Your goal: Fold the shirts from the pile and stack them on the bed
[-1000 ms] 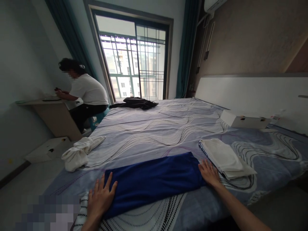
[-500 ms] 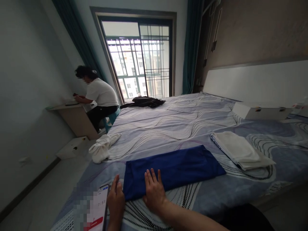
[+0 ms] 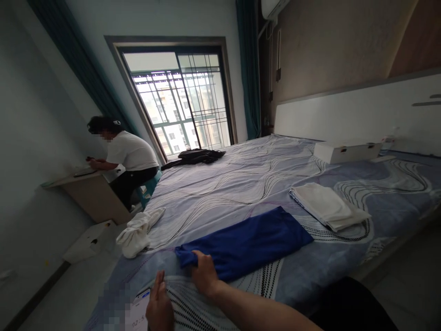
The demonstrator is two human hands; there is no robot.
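On the bed lies a folded dark blue cloth (image 3: pixel 248 246), long and flat, its left end bunched. My right hand (image 3: pixel 205 275) is closed on that bunched near-left end, thumb on top and the other fingers mostly hidden. To the left, my left hand (image 3: pixel 159 305) is open with its fingers stretched out together, apart from the cloth. It is right beside a phone (image 3: pixel 139 310) with a lit screen showing digits, and partly covers the phone's edge.
A crumpled white cloth (image 3: pixel 138 232) lies at the bed's left edge, and a folded white cloth (image 3: pixel 325 204) at the right. Farther back are a white box (image 3: pixel 344 151) and a black garment (image 3: pixel 198 157). A person (image 3: pixel 132 151) sits at a desk (image 3: pixel 82 193).
My right hand has gone from lying flat on the blue cloth to gripping its left end, which is now bunched. My left hand has come away from the cloth. The view has shifted.
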